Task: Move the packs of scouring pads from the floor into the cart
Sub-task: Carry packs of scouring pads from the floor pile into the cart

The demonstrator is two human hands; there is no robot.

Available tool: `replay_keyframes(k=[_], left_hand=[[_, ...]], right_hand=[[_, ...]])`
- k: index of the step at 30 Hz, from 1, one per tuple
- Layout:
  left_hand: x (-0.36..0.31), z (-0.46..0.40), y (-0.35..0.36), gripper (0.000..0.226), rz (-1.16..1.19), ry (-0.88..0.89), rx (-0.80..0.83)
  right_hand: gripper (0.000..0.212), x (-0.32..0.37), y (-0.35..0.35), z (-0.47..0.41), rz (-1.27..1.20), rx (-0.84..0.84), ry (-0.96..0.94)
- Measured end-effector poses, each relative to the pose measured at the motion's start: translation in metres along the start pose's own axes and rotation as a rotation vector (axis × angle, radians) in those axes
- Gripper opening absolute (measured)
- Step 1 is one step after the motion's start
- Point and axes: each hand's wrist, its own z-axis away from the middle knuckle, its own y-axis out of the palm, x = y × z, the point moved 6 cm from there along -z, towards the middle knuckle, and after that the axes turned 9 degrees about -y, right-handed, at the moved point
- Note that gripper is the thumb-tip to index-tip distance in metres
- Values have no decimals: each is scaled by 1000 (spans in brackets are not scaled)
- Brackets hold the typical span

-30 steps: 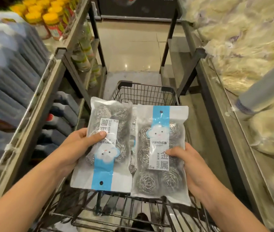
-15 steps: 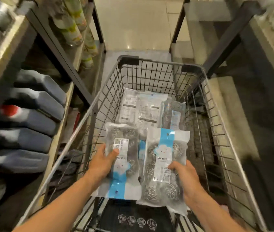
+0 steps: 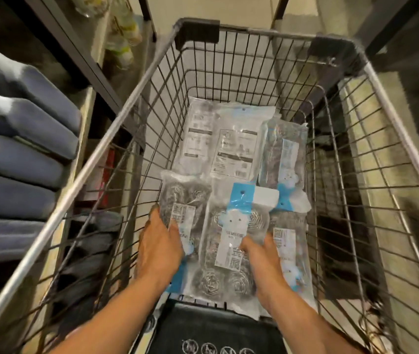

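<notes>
**Two packs held low inside the cart**

Hands reach down into the wire cart (image 3: 126,116), each gripping one pack of steel scouring pads. The left hand (image 3: 158,247) holds the left pack (image 3: 181,200) by its left edge, thumb laid across the front and the other fingers hidden behind it; this pack sits with its blue end toward the near side, just beside the cart's left wall. The right hand (image 3: 260,259) holds the right pack (image 3: 228,241) from its right side, thumb pressing on the white label, blue header pointing to the far end. The two packs lie side by side, edges touching or overlapping slightly; whether they already rest on the cart floor I cannot tell.

More packs lie in the basket. Two flat ones (image 3: 225,139) with printed white backs are at the far end, overlapping each other. To their right, a further pack (image 3: 283,159) leans tilted against the right wall. Another pack (image 3: 289,254) lies along the near right side, partly under the right forearm.

A black flap (image 3: 218,325) with round white symbols sits at the near end of the cart. On the left, grey-blue jugs (image 3: 19,149) are stacked on a shelf, blurred.
</notes>
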Motion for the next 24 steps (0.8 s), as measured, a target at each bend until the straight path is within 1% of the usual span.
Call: replay_keyframes(k=[2,3,4,6,12,15,19,21,22,24], left_hand=[[2,10,4,67,-106,61,-37],[2,16,5,74,-172,66,-51],[3,21,7,77,-222,69,-55],[5,29,11,76,-273,89,-38],[7,21,14,73,-400,86,-40],[8,13,18,75,-446,90,15],[5,10,15,87,-541,68,148],[3,20,8,90,-535,47,234],[1,29,2,88,-526,51,261],[-7,52,-15,78,-542,125,257]], right_hand=[[31,3,-1,2,101,-25,-10],[32,4,-2,3,173,-48,-19],[38,8,-2,4,248,-64,-33],[51,9,-1,4,365,-72,-24],[68,11,-2,4,470,-73,-17],[68,11,-4,4,522,-85,-25],[81,27,-17,17,603,-69,-71],[77,40,-27,35,607,-43,-114],[72,47,-32,48,608,-17,-144],[55,65,-41,80,607,51,-210]])
